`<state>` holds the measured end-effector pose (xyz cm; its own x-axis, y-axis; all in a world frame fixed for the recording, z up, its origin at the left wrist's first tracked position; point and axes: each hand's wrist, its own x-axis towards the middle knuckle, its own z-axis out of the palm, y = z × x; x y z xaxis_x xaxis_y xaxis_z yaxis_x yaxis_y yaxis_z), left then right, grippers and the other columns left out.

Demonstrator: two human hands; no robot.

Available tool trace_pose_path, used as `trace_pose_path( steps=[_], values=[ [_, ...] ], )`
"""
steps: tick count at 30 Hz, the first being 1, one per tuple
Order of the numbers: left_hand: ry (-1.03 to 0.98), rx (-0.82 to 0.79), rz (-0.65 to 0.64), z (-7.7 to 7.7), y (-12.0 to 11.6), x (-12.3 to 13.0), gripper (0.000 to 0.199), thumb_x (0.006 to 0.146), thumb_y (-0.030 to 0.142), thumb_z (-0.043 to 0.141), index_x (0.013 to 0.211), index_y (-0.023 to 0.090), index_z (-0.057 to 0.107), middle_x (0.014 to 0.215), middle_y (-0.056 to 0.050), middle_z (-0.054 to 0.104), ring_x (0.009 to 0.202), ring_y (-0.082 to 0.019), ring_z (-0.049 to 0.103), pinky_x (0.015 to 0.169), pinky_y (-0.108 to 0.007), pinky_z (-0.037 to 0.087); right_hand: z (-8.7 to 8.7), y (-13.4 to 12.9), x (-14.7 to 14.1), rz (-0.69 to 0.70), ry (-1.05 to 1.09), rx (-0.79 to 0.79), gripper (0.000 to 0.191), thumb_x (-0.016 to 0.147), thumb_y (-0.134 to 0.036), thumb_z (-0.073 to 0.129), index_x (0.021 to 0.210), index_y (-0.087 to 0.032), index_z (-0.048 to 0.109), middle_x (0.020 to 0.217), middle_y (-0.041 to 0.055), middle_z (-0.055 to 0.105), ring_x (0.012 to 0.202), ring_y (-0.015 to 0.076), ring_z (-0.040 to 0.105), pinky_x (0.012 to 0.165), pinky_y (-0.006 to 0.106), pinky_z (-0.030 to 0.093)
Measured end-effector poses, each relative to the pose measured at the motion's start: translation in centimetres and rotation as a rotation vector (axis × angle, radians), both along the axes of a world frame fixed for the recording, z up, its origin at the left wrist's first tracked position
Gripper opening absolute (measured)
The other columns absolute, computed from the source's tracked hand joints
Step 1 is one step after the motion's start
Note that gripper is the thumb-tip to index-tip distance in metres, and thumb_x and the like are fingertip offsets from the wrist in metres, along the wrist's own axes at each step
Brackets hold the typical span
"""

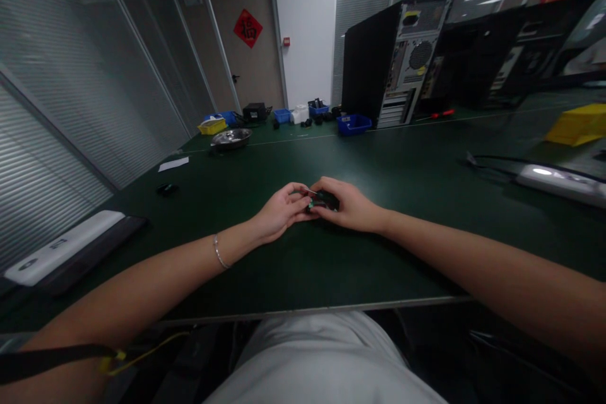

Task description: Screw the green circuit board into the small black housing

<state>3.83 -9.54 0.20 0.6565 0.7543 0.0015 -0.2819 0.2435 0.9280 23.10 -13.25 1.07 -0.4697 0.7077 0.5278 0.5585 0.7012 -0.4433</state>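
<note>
While the left hand point(283, 211) pinches one end of a small dark object point(327, 200) showing a green bit, the right hand point(353, 205) curls fingers and thumb around its other end. The small dark object sits between both hands, its details blurred, over the green table point(284, 271). Farther out stand a metal bowl point(231, 138), a blue tray point(354, 127) and a black computer tower point(369, 63).
</note>
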Motion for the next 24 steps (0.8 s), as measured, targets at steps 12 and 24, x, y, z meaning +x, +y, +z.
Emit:
trace_pose_path(
  steps=[12,24],
  values=[
    [-0.036,0.023,-0.039,0.01,0.48,-0.2,0.033,0.073,0.007,0.074,0.098,0.017,0.055,0.099,-0.005,0.068,0.09,-0.018,0.069,0.088,-0.036,0.056,0.44,-0.37,-0.22,0.052,0.111,-0.052,0.02,0.081,-0.015,0.059,0.1,-0.019,0.053,0.093,0.0042,0.059,0.081,0.0173,0.057,0.073,0.028,0.047],
    [-0.025,0.064,-0.014,0.06,0.46,-0.19,0.037,0.071,0.003,0.073,0.1,0.017,0.055,0.1,-0.007,0.07,0.09,-0.02,0.07,0.085,-0.037,0.057,0.21,-0.37,-0.2,0.05,0.133,-0.068,0.027,0.079,-0.013,0.06,0.104,-0.018,0.052,0.095,0.0051,0.06,0.083,0.0182,0.058,0.075,0.03,0.047]
  ],
)
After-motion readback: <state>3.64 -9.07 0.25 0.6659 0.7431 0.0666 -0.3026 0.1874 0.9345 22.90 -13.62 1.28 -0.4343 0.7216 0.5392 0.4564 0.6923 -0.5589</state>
